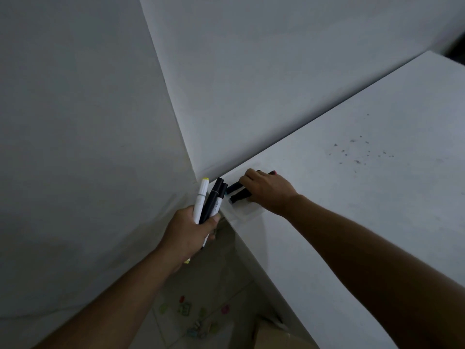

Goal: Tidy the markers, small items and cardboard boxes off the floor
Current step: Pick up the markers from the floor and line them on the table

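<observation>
We cannot read any text here. The black-capped marker (218, 200) in the left hand (187, 235) has small dark print on its white barrel, but it is too blurred to make out. The other markers, the table and the walls show us no legible writing.

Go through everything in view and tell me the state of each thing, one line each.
Left hand: closed around a bundle of markers, held upright.
Right hand: palm down on dark markers lying on the white table.
Small items: scattered on the floor.
Cardboard box: on the floor, partly hidden.
</observation>
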Motion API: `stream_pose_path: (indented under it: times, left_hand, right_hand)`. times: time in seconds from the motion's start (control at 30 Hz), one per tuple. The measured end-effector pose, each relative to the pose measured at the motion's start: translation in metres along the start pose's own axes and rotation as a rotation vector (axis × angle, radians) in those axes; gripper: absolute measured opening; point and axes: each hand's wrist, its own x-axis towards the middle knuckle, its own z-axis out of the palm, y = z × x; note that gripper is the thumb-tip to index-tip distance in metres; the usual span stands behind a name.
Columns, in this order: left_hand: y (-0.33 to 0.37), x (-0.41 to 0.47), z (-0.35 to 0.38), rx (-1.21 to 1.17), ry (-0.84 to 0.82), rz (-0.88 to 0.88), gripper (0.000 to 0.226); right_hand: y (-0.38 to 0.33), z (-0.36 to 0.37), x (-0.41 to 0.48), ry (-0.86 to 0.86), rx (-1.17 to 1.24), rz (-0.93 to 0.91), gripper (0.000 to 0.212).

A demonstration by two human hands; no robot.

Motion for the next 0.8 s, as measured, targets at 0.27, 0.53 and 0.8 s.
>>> stream_pose_path:
  times: [0.27,0.53,0.8]
  left_hand:
    - [-0.001,0.006,-0.002,0.063,-0.004,0.027,0.011]
    - [0.002,0.011,-0.002,0.061,-0.005,0.051,0.012]
    - [0.016,0.023,0.009,0.076,-0.038,0.086,0.011]
  right_hand:
    - [0.002,0.007,-0.01,0.084,0.088,0.017,0.032]
    - [0.007,0.008,-0.011,0.007,0.35,0.106,0.028]
    - [0.007,-0.01,-0.016,0.167,0.744,0.413,0.02]
